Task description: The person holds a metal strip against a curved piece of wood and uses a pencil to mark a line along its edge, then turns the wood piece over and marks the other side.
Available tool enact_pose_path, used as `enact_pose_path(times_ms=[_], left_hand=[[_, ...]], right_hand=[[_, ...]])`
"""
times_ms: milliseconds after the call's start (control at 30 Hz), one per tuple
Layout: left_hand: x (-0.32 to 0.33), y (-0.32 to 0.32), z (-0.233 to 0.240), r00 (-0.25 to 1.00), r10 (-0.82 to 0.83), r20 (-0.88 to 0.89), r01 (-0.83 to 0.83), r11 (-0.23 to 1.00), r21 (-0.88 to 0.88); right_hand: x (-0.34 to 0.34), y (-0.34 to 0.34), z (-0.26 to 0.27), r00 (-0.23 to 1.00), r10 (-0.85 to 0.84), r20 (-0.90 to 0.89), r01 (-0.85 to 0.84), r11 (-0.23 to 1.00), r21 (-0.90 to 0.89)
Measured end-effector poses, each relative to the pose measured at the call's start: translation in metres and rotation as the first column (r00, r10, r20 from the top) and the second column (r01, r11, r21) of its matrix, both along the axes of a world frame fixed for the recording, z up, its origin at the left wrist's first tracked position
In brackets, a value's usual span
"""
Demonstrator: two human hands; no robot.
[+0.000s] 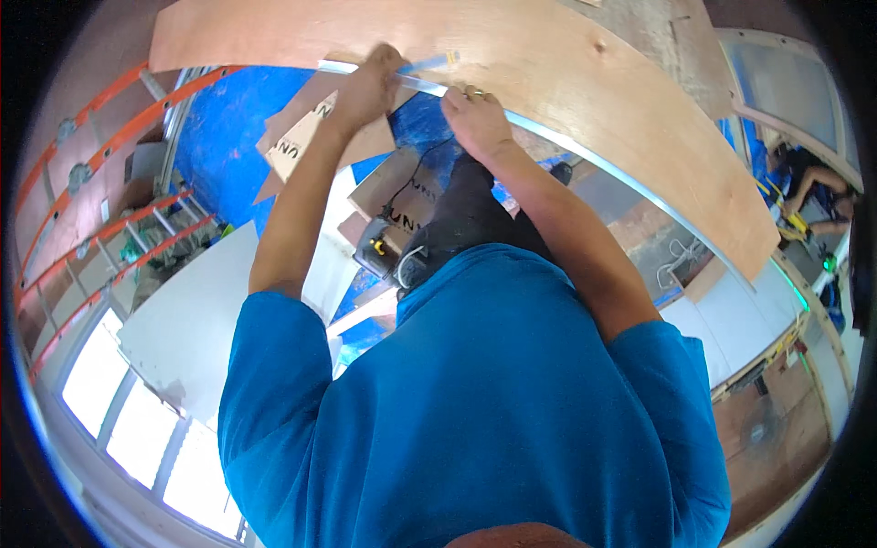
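Note:
My left hand (373, 85), slightly blurred, is closed at the near edge of a large plywood sheet (541, 61). A slim blue tool (428, 64) with a yellowish end juts from its fingers over the wood; its kind is unclear. Along that edge runs a long shiny metal strip (582, 142), passing beside my left fingers. My right hand (479, 123), with a ring on one finger, grips the strip and the sheet's edge just right of my left hand. My fingertips' undersides are hidden.
Orange ladders (103, 157) stand at the left. Printed cardboard pieces (301, 147) lie on blue sheeting (226, 130). A black and yellow power tool (377, 246) with a cord is near my legs. White panels (199, 308) lie left. Another person's arms (819, 185) show at far right.

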State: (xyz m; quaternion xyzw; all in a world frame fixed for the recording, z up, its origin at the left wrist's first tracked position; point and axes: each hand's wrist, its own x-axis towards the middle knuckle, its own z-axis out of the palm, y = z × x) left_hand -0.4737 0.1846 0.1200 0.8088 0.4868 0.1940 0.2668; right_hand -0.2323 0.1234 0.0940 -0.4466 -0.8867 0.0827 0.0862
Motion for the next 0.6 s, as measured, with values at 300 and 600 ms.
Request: enact_pose_path(times_ms=[300,600], left_hand=[[0.043,-0.03,-0.025,0.998,0.044,-0.053,-0.043,0.999,0.006],[0.042,-0.031,-0.039,0.999,-0.032,-0.01,0.033,0.985,0.169]], right_hand=[[0.001,-0.001,0.001,1.0,-0.014,-0.022,0.014,1.0,-0.023],[0.006,-0.001,-0.001,0.999,0.034,0.019,-0.032,0.995,-0.093]])
